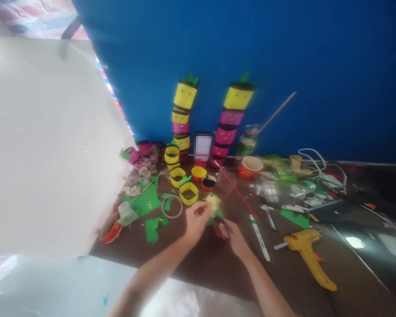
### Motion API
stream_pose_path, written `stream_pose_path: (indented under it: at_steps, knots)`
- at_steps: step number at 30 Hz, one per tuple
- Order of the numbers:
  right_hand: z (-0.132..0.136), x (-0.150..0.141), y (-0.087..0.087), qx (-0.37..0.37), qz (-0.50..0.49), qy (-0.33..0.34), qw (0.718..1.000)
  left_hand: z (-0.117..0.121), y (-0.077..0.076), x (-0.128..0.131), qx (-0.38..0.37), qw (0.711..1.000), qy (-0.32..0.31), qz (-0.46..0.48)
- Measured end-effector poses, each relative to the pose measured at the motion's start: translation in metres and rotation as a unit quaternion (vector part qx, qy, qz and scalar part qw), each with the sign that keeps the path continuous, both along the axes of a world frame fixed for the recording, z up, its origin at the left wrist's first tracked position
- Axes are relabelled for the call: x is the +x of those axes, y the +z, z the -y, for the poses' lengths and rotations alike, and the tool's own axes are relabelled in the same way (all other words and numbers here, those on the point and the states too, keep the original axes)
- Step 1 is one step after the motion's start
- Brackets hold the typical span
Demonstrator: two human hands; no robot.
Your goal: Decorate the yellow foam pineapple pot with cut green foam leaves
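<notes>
My left hand is closed in a pinch at the edge of a small yellow-green piece, blurred and bright, perhaps paper. Close on its right, my right hand has its fingers curled around something dark that I cannot make out. Both hands are over the dark table. Just beyond them are yellow rings with black rims, one with a green leafy top, and a small cup with dark contents. Left of my left hand lies a roll of clear tape beside green paper scraps.
A yellow glue gun and a white marker lie at the right. Two stacked yellow and pink towers lean near the blue wall. A paper cup, a red stick and plastic bottles stand or lie behind.
</notes>
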State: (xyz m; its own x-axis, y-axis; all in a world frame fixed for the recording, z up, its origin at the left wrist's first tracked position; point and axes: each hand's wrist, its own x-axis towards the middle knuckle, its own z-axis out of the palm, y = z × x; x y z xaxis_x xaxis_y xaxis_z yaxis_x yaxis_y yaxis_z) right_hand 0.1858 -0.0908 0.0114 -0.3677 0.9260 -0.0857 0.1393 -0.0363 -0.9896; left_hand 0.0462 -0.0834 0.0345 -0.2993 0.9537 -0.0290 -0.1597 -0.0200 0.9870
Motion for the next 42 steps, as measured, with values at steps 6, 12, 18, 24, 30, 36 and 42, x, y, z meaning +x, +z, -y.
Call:
stream_pose_path:
  at_steps: [6, 12, 18, 24, 30, 36, 42]
  knots:
    - [0.000, 0.001, 0.000, 0.010, 0.003, 0.010, 1.000, -0.001, -0.002, -0.001, 0.013, 1.000, -0.002, -0.013]
    - [0.000, 0.002, 0.001, 0.008, 0.006, 0.015, 1.000, -0.001, -0.002, -0.002, 0.008, 1.000, -0.001, -0.010]
    - [0.000, 0.001, 0.003, 0.003, 0.014, 0.016, 1.000, -0.003, -0.002, -0.003, 0.010, 1.000, 0.010, -0.002]
    - [0.000, 0.002, 0.005, 0.003, 0.024, 0.016, 1.000, -0.003, 0.000, -0.004, 0.008, 1.000, 0.016, -0.006]
    - [0.000, 0.002, 0.007, -0.001, 0.028, 0.018, 0.999, -0.003, 0.003, -0.004, 0.009, 1.000, 0.023, -0.008]
    - [0.001, 0.002, 0.009, -0.008, 0.027, 0.019, 0.999, -0.003, 0.005, -0.005, 0.010, 0.999, 0.033, -0.024]
    - [0.001, 0.003, 0.011, -0.008, 0.024, 0.022, 0.999, -0.004, 0.008, -0.006, 0.014, 0.999, 0.043, -0.031]
